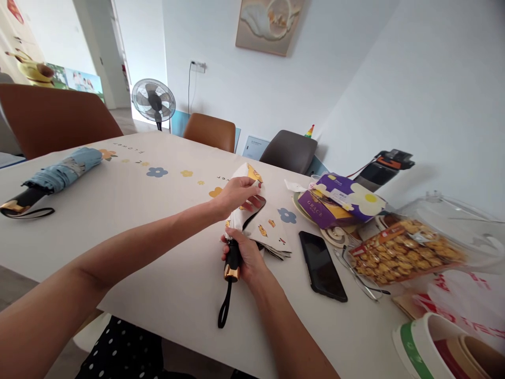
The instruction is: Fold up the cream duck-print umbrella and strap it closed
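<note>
A white folding umbrella with small yellow cartoon prints [272,231] lies partly unfurled over the table in front of me. My right hand [246,252] is wrapped round it where the black and gold handle [232,263] meets the cloth. From the handle's end hangs a black wrist loop [224,310]. Farther up, my left hand [241,196] pinches a fold of the canopy between thumb and fingers. One flap of cloth spreads out to the right, its layers stacked loosely. A second umbrella, light blue and folded [69,171], rests at the table's left side.
Right of my hands lie a black phone [322,266] and eyeglasses [365,276]. Beyond them are purple boxes [335,202], a snack pack [402,250], a clear lidded container [453,221] and a paper tub [418,342]. Chairs [211,131] and a fan [153,101] stand behind the table.
</note>
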`<state>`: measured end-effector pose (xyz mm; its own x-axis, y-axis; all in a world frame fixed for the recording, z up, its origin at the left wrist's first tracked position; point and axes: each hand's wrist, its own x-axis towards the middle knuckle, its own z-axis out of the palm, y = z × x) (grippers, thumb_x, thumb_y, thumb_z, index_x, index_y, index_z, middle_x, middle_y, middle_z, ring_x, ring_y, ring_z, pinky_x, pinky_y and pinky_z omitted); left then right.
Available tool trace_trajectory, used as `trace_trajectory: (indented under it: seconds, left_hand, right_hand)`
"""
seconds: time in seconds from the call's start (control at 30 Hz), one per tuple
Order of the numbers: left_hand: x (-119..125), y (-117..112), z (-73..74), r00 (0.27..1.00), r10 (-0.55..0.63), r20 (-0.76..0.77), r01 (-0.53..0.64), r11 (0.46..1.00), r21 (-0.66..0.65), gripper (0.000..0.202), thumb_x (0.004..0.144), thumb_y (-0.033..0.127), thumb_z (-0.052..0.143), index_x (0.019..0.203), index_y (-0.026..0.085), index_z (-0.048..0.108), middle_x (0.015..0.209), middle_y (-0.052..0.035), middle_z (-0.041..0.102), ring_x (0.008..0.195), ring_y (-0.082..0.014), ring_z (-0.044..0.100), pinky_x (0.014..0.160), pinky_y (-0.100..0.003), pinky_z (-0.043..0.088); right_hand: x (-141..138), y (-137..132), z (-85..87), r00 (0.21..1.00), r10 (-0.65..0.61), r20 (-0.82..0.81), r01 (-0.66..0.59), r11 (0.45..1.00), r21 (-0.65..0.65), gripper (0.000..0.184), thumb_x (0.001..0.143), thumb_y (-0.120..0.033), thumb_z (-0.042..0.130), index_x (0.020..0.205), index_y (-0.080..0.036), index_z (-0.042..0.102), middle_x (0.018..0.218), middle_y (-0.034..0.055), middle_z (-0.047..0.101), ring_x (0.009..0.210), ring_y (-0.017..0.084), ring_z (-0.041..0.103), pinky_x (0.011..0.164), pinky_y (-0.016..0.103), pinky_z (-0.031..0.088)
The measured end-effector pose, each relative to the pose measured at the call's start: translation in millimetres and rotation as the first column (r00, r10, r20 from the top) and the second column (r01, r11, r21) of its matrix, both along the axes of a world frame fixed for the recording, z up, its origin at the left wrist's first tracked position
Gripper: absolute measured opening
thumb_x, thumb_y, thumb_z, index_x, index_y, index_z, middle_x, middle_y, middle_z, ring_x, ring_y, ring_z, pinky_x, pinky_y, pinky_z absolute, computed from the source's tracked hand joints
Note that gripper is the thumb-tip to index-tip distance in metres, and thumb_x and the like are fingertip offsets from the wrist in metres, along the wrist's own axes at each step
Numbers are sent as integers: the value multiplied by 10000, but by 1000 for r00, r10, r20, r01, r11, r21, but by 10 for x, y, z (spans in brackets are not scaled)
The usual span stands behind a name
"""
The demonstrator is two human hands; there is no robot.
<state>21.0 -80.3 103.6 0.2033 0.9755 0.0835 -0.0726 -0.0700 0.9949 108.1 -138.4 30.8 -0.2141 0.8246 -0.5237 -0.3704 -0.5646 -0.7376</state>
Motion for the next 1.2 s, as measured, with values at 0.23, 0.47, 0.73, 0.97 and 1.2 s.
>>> trace_trajectory:
  seconds: [0.23,0.47,0.73,0.97,1.2]
  left_hand:
    - [321,-150,-96,989,-128,-78,130,991,21,70,775,196,502,807,147,541,787,-65,662,732,-151,622,563,-259,496]
    - [350,-255,-296,970,-198,-140,206,978,41,247,776,210,488,1011,158,546,984,-71,651,868,-148,596,620,-252,504]
    - [42,34,-390,928,191,-321,-125,969,213,237,763,169,430,972,174,542,990,-51,648,929,-150,576,793,-296,470]
    - [-80,234,-612,555,282,-783,-77,954,290,455,720,268,502,1154,131,491,1250,-127,498,1196,-259,397,964,-372,328]
    - [-54,222,-643,552,242,-798,-19,960,278,460,776,289,432,1207,136,480,1321,-113,441,1230,-246,366,1011,-354,298]
  right_hand:
    - [0,9,-12,1000,2,-5,-2,1000,13,65,702,-146,553,741,-127,505,579,-3,535,394,81,450,347,228,427]
    - [9,-2,-27,999,39,3,-39,996,75,56,716,-191,522,701,-148,490,433,-28,445,370,103,447,364,229,421]
    - [1,5,-6,999,22,-35,-22,1000,-17,130,709,-209,624,721,-123,527,670,9,560,407,70,462,344,228,428]
    - [-7,16,-12,1000,21,-7,-21,1000,-14,125,727,-215,635,776,-134,554,671,7,567,391,73,461,328,226,432]
    - [-6,16,-10,1000,19,-25,-20,1000,-18,133,731,-221,636,777,-136,545,659,-3,555,392,68,452,327,220,430]
